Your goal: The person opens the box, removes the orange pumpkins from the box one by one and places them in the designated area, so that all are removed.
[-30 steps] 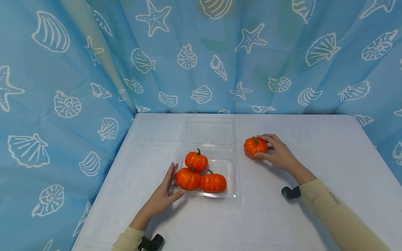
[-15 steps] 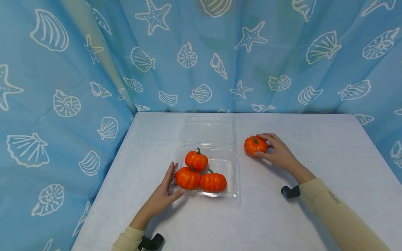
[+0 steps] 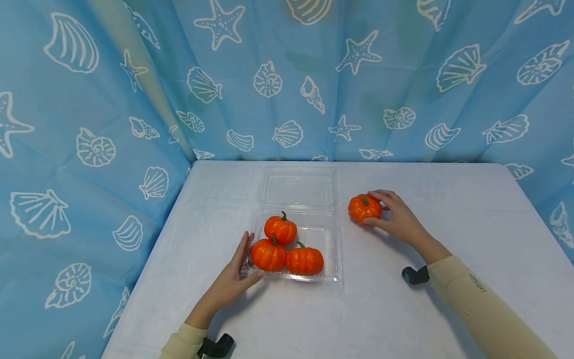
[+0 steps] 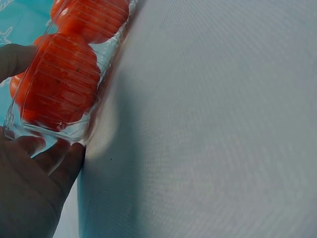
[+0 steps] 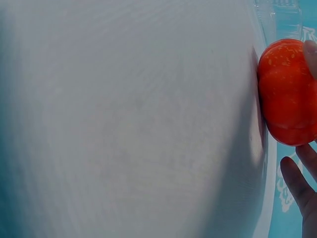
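Zero visible change: holds lone pumpkin [image 3: 362, 210] in right fingers [image 3: 384, 195], rests wide left fingers [image 4: 68, 166] against clear container [image 3: 331, 242]; seems paused.

A box [image 3: 329, 237] sits on a desk [image 3: 471, 209], its open lid [image 3: 298, 187] laid out at 12 o'clock. Inside, a rear pumpkin [image 3: 280, 231] sits toward 11 o'clock, a second pumpkin [image 3: 268, 256] at 8 and a third pumpkin [image 3: 305, 262] at 5. Outside, at the box's 2 o'clock, is a fourth pumpkin [image 3: 364, 210], the right hand's grip [image 3: 398, 219] on its 3 o'clock side. The left hand's grip [image 3: 232, 276] flanks the box's 8 o'clock corner. A curtain [image 3: 269, 109] hangs behind the desk at 12 o'clock.
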Tool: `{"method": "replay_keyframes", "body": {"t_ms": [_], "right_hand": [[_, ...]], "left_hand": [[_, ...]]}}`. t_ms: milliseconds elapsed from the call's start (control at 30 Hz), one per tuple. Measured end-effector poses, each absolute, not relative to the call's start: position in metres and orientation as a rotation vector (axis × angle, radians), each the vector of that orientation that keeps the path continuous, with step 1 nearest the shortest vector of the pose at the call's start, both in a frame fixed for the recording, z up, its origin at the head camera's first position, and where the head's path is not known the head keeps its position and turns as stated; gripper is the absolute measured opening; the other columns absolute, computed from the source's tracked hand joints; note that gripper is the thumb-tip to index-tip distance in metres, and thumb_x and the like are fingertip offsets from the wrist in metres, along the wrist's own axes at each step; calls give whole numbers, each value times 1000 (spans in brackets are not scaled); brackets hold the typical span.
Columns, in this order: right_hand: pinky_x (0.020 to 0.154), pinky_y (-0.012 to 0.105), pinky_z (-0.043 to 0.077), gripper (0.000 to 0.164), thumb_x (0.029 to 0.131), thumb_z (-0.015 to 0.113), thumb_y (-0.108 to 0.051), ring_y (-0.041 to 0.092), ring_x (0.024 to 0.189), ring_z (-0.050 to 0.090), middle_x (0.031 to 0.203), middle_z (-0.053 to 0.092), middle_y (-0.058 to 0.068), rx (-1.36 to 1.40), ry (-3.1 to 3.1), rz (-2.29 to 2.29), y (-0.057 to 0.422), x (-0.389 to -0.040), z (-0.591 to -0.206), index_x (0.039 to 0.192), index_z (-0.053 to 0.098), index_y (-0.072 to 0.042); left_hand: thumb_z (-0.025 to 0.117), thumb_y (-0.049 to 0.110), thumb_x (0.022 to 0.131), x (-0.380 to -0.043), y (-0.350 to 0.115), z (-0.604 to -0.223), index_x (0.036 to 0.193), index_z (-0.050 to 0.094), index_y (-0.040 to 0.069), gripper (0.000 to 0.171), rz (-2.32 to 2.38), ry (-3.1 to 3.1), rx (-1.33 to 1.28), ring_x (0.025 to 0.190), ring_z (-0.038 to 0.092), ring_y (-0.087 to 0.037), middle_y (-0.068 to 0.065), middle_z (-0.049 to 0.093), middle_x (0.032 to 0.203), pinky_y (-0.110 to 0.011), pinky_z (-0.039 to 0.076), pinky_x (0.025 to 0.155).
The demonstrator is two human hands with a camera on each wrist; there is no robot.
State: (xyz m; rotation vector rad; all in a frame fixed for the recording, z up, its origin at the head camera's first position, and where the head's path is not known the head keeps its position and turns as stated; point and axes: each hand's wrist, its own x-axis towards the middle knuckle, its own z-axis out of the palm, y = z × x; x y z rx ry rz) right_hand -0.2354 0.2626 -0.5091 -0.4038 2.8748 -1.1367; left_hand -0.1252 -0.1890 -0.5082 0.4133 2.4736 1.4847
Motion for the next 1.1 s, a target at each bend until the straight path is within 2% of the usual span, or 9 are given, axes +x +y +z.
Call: {"method": "replay_keyframes", "body": {"t_ms": [333, 667, 1100], "right_hand": [[109, 62, 41, 75, 89, 80, -38, 42, 138, 38, 152, 39, 20, -417, 2903, -1144, 262, -233, -507, 150, 47, -9], [109, 70, 35, 70, 88, 82, -30, 44, 141, 35, 151, 41, 19, -427, 2943, -1158, 257, -229, -499, 148, 50, -11], [109, 66, 39, 54, 91, 78, -20, 39, 135, 42, 145, 48, 16, -544, 2990, -1190, 239, -218, -478, 140, 58, -10]], "left_hand": [[75, 25, 93, -126, -189, -510, 165, 3, 19, 102, 1492, 2470, 428, 155, 18, -26, -1, 18, 170, -49, 21, 120], [75, 25, 93, -126, -189, -508, 165, 4, 18, 102, 1504, 2463, 428, 155, 18, -27, -2, 18, 170, -50, 20, 121], [74, 25, 93, -126, -190, -511, 165, 3, 18, 102, 1514, 2467, 462, 155, 18, -29, -4, 18, 170, -51, 22, 120]]}}
